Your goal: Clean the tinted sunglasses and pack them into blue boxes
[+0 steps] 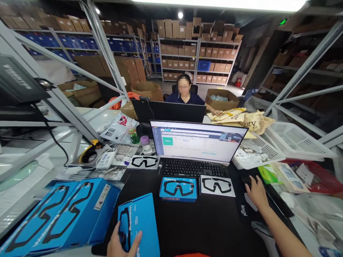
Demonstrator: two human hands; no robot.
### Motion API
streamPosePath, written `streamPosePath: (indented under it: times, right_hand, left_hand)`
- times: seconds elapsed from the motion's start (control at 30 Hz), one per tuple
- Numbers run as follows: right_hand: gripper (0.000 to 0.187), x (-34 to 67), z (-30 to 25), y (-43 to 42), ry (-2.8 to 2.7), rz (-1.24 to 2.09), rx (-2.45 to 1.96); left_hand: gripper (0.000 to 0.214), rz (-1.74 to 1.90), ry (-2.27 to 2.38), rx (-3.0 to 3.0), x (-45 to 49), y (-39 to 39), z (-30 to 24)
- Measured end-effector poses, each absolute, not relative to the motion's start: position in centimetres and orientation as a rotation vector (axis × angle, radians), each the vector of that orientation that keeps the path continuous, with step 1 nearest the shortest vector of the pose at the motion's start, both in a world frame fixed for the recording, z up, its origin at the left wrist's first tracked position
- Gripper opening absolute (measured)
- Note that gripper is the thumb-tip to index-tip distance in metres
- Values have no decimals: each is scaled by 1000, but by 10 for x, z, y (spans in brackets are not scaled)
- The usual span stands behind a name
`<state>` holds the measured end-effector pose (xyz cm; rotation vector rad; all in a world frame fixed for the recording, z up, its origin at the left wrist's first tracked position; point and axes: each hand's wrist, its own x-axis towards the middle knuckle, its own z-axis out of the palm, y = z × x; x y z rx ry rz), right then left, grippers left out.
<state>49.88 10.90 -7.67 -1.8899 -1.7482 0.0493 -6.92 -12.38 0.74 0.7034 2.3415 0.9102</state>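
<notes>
My left hand (124, 241) is closed around a blue glasses box (143, 221) near the front edge of the desk, its thumb and fingers on opposite sides. To the left lie larger blue boxes (80, 214) printed with black glasses outlines. My right hand (255, 191) rests over a dark computer mouse (245, 179) on a black mouse pad, its fingers curved on it. Between the hands, another blue glasses box (178, 189) lies before the keyboard (194, 167), beside a white glasses sleeve (217, 185).
A lit monitor (198, 142) stands behind the keyboard. Another white sleeve (144, 162), a tape dispenser (91, 151) and a power strip (106, 159) sit at left. White baskets (300, 142) stand at right. Across the desk sits a person (184, 94), one hand on yellow packages (227, 116).
</notes>
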Motion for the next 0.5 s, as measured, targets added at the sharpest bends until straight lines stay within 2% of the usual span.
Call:
streamPosePath:
  times: [0.1,0.2,0.3,0.33,0.4,0.5]
  right_hand:
    - [49,471,-50,94,-1694,138,-1807]
    - [45,426,-32,60,-1736,260,-1738]
    - [40,360,-11,5,-1847,604,-1603]
    - [42,335,-1,-15,-1824,963,-1481]
    - [59,288,24,-49,-1719,1495,-1201]
    - [100,236,59,-72,-1586,1848,-936]
  left_hand:
    - [94,1217,2090,476,-69,-127,21]
    - [87,1356,1744,49,-65,-129,33]
    - [76,1412,1396,-171,-54,-129,39]
    - [71,1415,1299,-184,-48,-129,39]
    - [64,1411,1140,-158,-36,-128,37]
    - [71,1416,987,-68,-16,-128,28]
